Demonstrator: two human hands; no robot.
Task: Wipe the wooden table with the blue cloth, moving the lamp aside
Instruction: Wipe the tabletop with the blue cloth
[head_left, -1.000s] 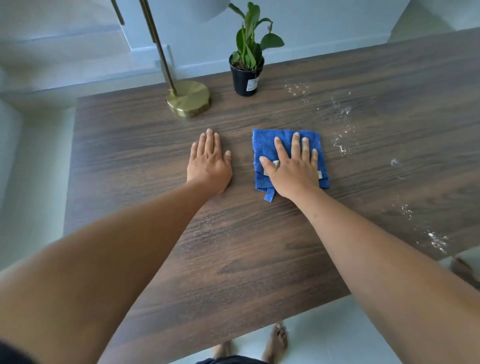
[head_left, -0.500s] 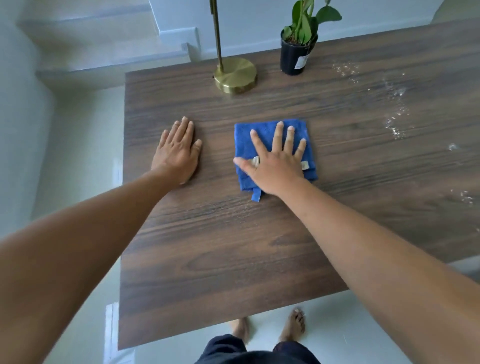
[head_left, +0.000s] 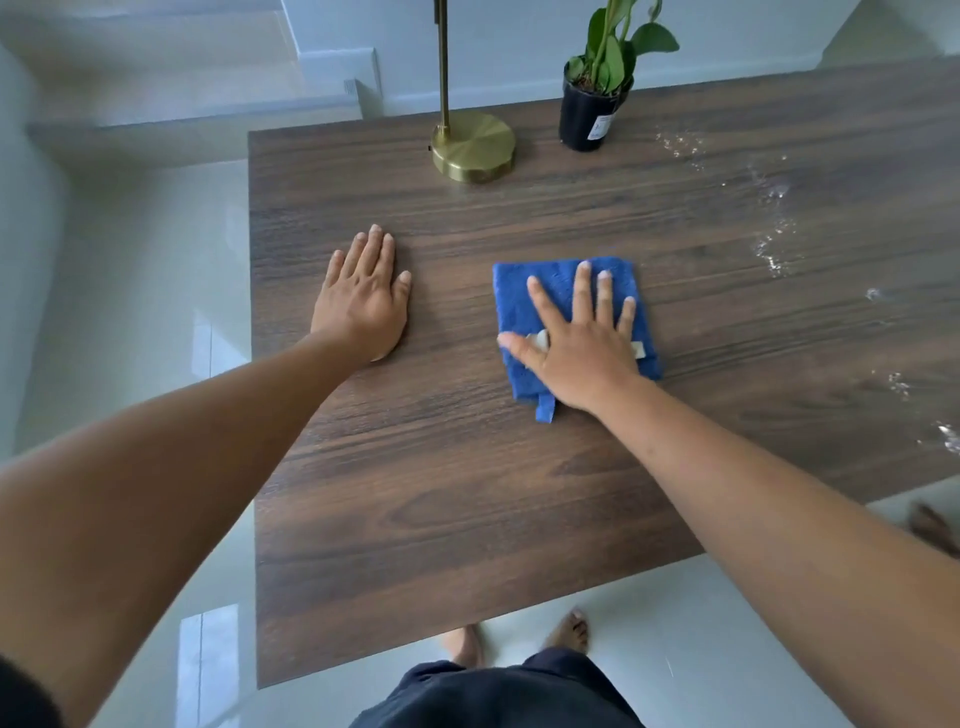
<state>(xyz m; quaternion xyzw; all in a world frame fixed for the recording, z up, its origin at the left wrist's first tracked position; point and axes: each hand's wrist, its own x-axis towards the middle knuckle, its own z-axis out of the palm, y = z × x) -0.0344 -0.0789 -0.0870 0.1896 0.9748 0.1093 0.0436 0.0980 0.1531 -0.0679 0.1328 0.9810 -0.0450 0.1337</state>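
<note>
blue cloth (head_left: 563, 291) pressed flat by right hand (head_left: 576, 345), fingers (head_left: 583, 291) spread wide.

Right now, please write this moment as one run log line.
right hand flat on blue cloth | left hand flat on wooden table | brass lamp not moved | wet patches unwiped

Dark wooden table (head_left: 467, 493): blue cloth (head_left: 545, 291) laid flat mid-surface, pressed by right hand (head_left: 582, 348). Left hand (head_left: 363, 306) rested flat near left edge. Brass lamp base (head_left: 474, 148) and potted plant (head_left: 592, 114) stood at far edge. White specks (head_left: 774, 249) scattered at right.
</note>
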